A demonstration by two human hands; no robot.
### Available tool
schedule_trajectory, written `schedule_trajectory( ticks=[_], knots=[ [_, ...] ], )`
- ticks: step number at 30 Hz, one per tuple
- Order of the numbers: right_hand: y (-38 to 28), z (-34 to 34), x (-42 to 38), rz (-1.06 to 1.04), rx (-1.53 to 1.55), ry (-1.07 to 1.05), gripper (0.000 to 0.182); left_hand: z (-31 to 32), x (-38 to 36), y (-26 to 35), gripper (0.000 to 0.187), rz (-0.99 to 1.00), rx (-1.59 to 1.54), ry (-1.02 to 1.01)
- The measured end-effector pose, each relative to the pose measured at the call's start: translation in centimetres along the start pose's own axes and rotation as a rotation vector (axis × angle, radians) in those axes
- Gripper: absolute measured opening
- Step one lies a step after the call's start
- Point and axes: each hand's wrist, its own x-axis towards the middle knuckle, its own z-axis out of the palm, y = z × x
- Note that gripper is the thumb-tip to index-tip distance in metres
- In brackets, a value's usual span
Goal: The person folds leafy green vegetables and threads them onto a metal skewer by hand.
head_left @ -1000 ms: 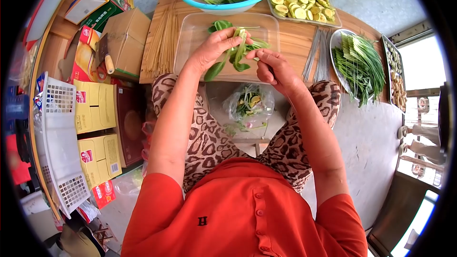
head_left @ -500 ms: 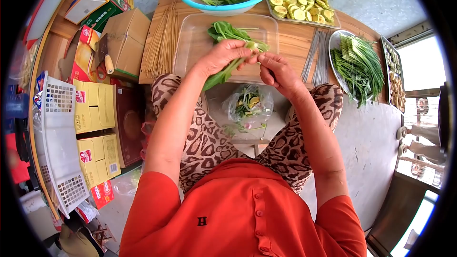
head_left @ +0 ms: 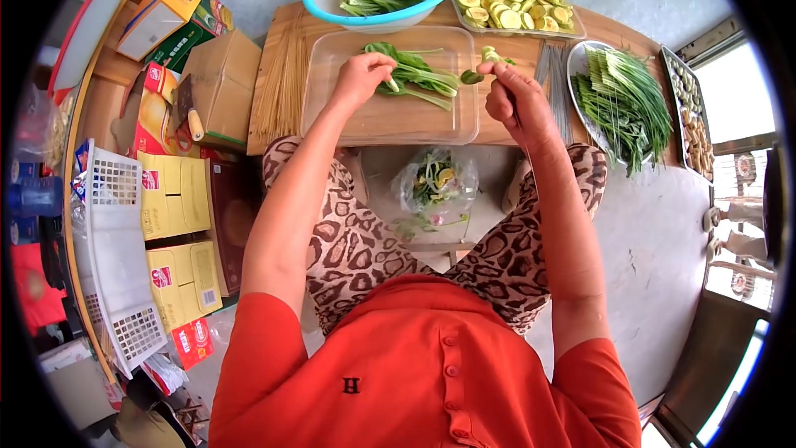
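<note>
In the clear tray (head_left: 332, 108) on the wooden counter (head_left: 514, 116), leafy greens (head_left: 414, 76) lying flat, left hand (head_left: 358, 79) closed on their stems, right hand (head_left: 507, 95) beside the tray, pinching a small green piece (head_left: 491, 55).

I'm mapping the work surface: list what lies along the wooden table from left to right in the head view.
Bundle of bamboo skewers → clear plastic tray with leafy greens → metal skewers → plate of green chives → tray of skewered food at the far right.
</note>
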Motion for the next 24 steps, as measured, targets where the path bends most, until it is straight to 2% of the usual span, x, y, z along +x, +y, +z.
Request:
schedule_trajectory(
  ticks=[2, 3, 4, 6, 10, 12, 16, 18, 20, 22, 23, 24],
  knots=[
    [-0.3, -0.4, -0.2, -0.005, 0.017, 0.015, 0.028, 0.6, 0.3, -0.2, 0.019, 0.160, 0.626, 0.008],
    [-0.2, -0.5, -0.2, -0.005, 0.042, 0.008, 0.028, 0.7, 1.0, -1.4, 0.023, 0.248, 0.692, 0.032],
    [-0.3, -0.6, -0.2, -0.009, 0.067, 0.000, 0.028, 0.8, 1.5, -2.0, 0.023, 0.252, 0.694, 0.027],
    [-0.4, -0.7, -0.4, -0.023, 0.069, 0.000, 0.027, 1.3, 2.2, -2.7, 0.019, 0.384, 0.905, -0.010],
    [-0.3, -0.7, -0.4, -0.017, 0.079, -0.014, 0.027, 1.8, 2.7, -3.6, 0.017, 0.281, 1.043, -0.091],
    [-0.3, -0.8, -0.3, -0.003, 0.069, -0.032, 0.026, 1.5, 3.1, -4.0, 0.008, 0.289, 1.086, -0.085],
    [-0.3, -0.8, -0.4, 0.014, 0.058, -0.028, 0.026, 0.6, 3.0, -2.8, 0.008, 0.306, 0.993, -0.072],
    [-0.4, -0.7, -0.4, 0.013, 0.043, -0.034, 0.026, -0.1, 2.6, -0.6, 0.010, 0.420, 1.007, 0.080],
    [-0.2, -0.7, -0.3, 0.018, 0.034, -0.050, 0.026, -0.9, 2.4, 0.9, 0.008, 0.399, 1.018, 0.139],
    [0.0, -0.4, -0.4, 0.017, 0.022, -0.069, 0.027, -2.0, 2.9, 2.0, 0.008, 0.128, 0.409, 0.113],
    [0.2, -0.3, -0.5, 0.029, 0.020, -0.078, 0.027, -2.4, 2.8, 2.3, 0.008, 0.133, 0.413, 0.118],
    [0.4, -0.1, -0.5, 0.041, 0.016, -0.088, 0.027, -2.4, 2.1, 3.2, 0.011, 0.119, 0.231, 0.091]
  ],
)
